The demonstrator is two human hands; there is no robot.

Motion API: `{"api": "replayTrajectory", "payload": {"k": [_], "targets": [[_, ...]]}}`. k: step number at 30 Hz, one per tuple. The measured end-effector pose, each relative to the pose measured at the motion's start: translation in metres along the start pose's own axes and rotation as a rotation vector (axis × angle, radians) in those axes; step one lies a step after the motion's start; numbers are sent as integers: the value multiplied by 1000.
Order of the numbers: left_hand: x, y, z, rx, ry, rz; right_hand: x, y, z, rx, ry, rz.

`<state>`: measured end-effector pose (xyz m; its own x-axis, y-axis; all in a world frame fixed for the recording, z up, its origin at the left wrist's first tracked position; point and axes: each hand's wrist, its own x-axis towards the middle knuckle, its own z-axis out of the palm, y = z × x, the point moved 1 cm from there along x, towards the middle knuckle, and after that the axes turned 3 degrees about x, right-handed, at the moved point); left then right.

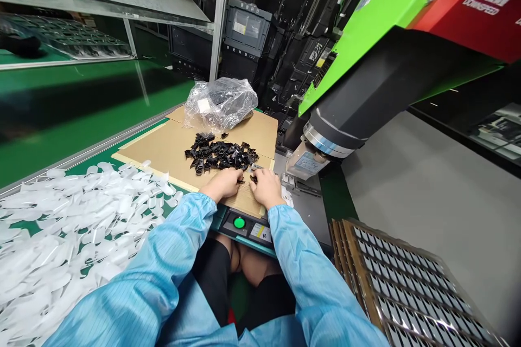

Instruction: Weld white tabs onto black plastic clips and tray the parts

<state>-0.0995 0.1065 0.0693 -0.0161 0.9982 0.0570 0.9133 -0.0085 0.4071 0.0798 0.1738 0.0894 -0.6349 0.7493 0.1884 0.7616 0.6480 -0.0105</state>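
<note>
My left hand (224,184) is closed at the near side of the cardboard, with a small dark piece showing at its fingertips. Just to its right, my right hand (267,187) pinches a small black curved part (254,178). The two hands are close together but apart. A pile of black curved parts (222,155) lies on the cardboard sheet (163,143) just beyond my fingers. Below my hands sits a control panel with a green button (239,222). The fingers partly hide what they hold.
Loose white translucent pieces (81,227) cover the left side. A transparent plastic bag (221,102) lies behind the pile. A green and red machine with a black head (345,103) leans over the metal plate at right. Stacked trays (411,282) stand at lower right.
</note>
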Motion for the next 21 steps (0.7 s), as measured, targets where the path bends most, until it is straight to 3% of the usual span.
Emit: {"api": "replayTrajectory", "payload": {"k": [3, 5, 8, 11, 15, 18, 21], "targets": [[-2, 1, -3, 15, 3, -16, -2, -5, 0, -64, -90, 15], [-3, 0, -4, 27, 12, -35, -5, -3, 0, -21, -78, -2], [-5, 1, -4, 30, 33, -54, -18, 13, -1, 183, 51, 11], [-7, 10, 2, -82, 112, -40, -41, 45, -2, 386, 261, 78], [0, 41, 14, -269, 213, 30, -71, 92, 2, 455, 431, 261], [18, 73, 23, -270, 262, 119, -78, 112, 5, 408, 451, 367], [44, 102, 31, -183, 267, 169, -74, 116, 6, 302, 422, 408]]}}
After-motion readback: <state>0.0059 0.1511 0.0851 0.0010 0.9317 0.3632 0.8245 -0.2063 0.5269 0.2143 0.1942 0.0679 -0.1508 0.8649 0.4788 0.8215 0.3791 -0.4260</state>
